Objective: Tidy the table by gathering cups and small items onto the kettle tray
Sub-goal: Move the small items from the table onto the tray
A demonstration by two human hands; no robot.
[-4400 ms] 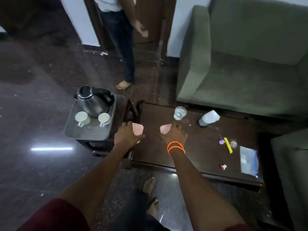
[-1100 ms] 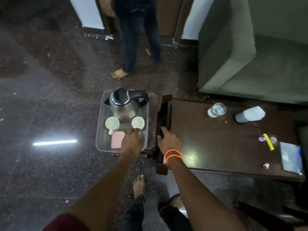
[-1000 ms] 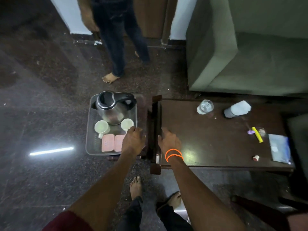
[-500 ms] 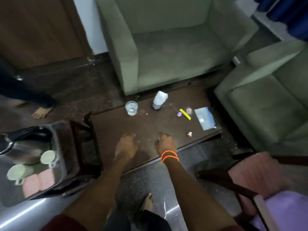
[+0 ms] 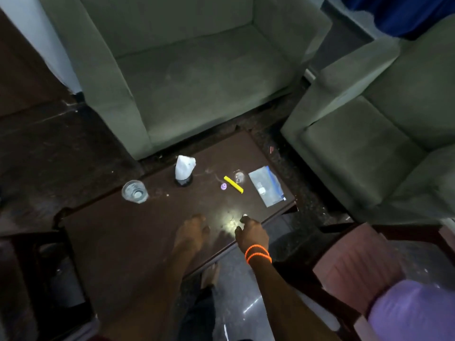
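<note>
The dark wooden table (image 5: 118, 232) holds a clear glass (image 5: 134, 191), a white bottle on a dark base (image 5: 184, 168), a yellow stick (image 5: 233, 184), a small purple cap (image 5: 223, 187), a small clear item (image 5: 238, 177) and a blue-white packet (image 5: 267, 185). My right hand (image 5: 251, 233), with orange bands on its wrist, reaches over the near edge, its fingertips at a tiny white cap (image 5: 244, 215). My left hand (image 5: 190, 233) hovers relaxed over the table and holds nothing. The kettle tray is out of view.
A green armchair (image 5: 187, 77) stands behind the table and a second one (image 5: 384, 134) to its right. A pink-seated chair (image 5: 357, 267) with a purple cushion (image 5: 413, 313) is at the lower right. A dark side stand (image 5: 37, 271) sits at the left.
The view has swung right, taking the kettle tray and its pink items out of sight. Both hands have moved rightward along the table, and my right hand has reached the tiny white cap.
</note>
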